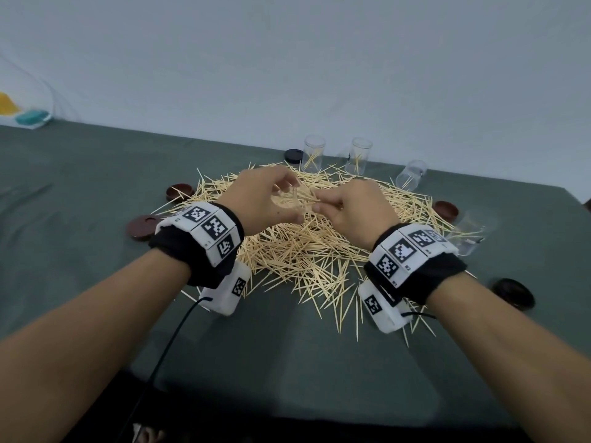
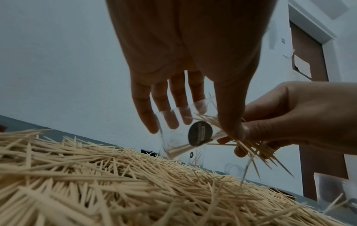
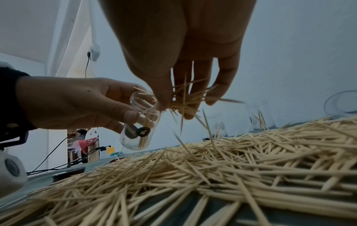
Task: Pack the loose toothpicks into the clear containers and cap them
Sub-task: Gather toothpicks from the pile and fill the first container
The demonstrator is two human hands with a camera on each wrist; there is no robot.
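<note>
Over the toothpick pile point(image 1: 307, 247) on the tabletop point(image 1: 96, 193), the left hand point(image 1: 265, 199) grips a tilted container point(image 3: 140, 122) while right hand point(image 1: 351, 206) fingers point(image 3: 222, 82) pinch a splayed bunch point(image 3: 185, 99) at its mouth; crossed sticks could jam and spill.

Head camera high, looking forward and down over both forearms at the toothpick pile point(image 1: 307, 238) on the green table point(image 1: 96, 187), wrist cameras low beneath each palm, close above the pile, facing each other, both showing the held container point(image 3: 139, 122).
</note>
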